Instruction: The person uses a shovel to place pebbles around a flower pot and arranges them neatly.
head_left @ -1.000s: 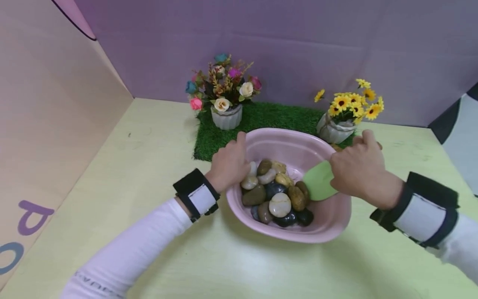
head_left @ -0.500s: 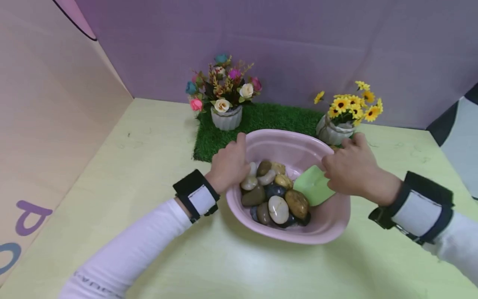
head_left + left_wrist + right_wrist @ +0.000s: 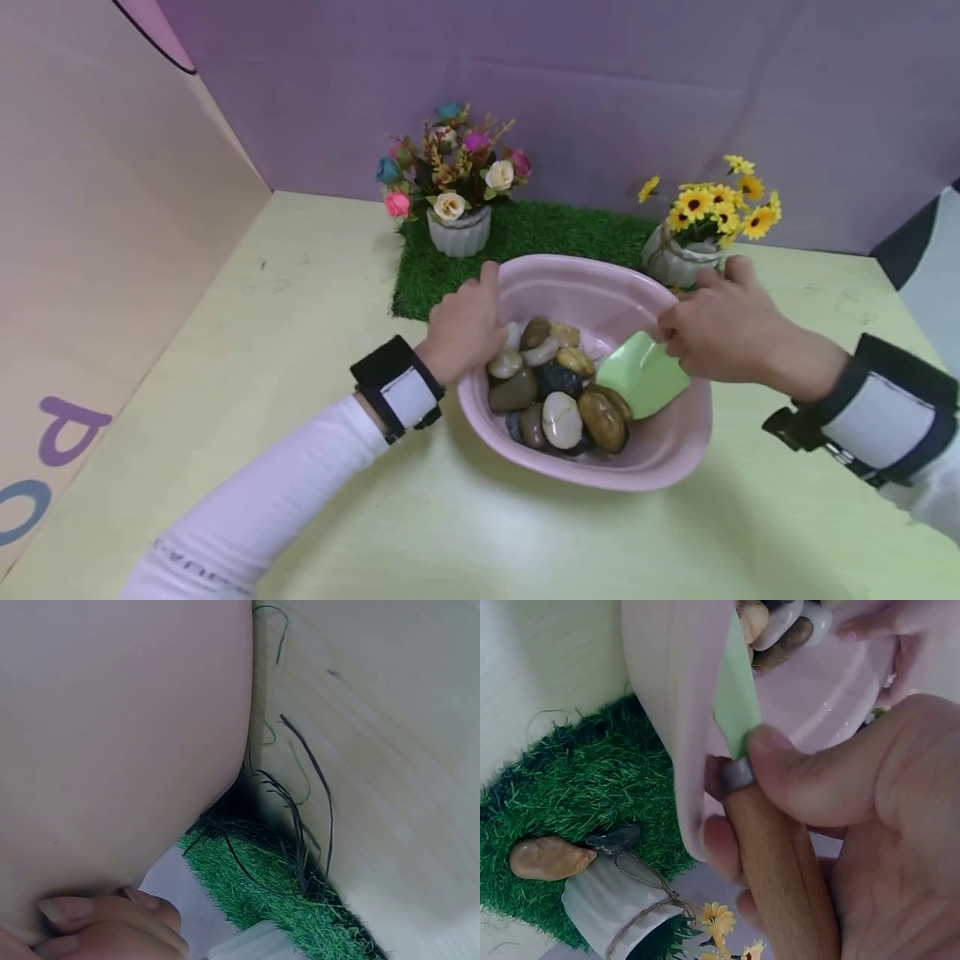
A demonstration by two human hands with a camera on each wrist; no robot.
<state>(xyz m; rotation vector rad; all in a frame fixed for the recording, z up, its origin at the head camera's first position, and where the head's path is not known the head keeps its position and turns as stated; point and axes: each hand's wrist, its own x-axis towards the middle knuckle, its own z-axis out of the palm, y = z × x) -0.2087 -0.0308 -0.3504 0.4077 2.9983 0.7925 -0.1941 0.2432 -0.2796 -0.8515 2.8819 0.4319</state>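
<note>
A pink plastic basin holds a heap of smooth stones, mostly on its left side. My left hand grips the basin's left rim, with its fingertips curled against the outer wall. On the other side, my right hand holds a small trowel by its wooden handle, thumb near the metal collar. The trowel's light green blade slants down into the basin, its edge right at a brown stone. The blade's upper surface shows no stones on it.
Behind the basin lies an artificial grass mat. A pot of mixed flowers and a pot of yellow flowers stand on it. Two stones, one tan, lie beside the right pot. A purple backdrop closes off the table's rear.
The trowel blade has turned and pressed in among the stones at the right of the heap. The white and brown stones have shifted and tilted. My left hand stays on the rim.
</note>
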